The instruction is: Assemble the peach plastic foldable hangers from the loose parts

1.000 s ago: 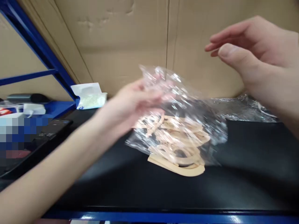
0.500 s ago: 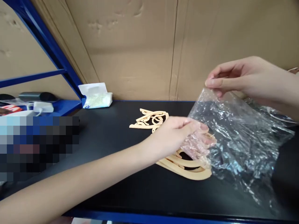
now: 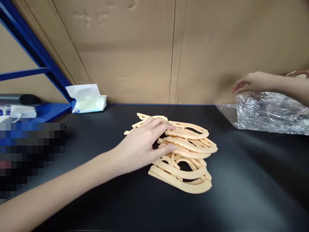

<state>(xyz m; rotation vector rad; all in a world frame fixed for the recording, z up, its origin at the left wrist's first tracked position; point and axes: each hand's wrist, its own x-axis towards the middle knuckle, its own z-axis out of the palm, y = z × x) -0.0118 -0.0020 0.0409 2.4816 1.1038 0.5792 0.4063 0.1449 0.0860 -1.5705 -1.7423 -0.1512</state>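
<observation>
Several beige plastic folding hangers lie in an overlapping pile on the black tabletop. My left hand rests palm down over the left part of the pile. Its thumb and forefinger are apart and touch the hangers, and its other fingers are partly hidden. At the far right, my right hand hovers just above a crumpled clear plastic bag. The fingers of that hand are loosely bent and a little blurred, with nothing visible in them.
A white soft packet stands at the back left against a blue metal frame. Cardboard forms the back wall. A white charger with a cable lies at the left, above a pixelated patch.
The clear bag has left both hands and lies at the far right. My right hand has moved right, and my left hand has come down onto the hangers, uncovering more of the pile.
</observation>
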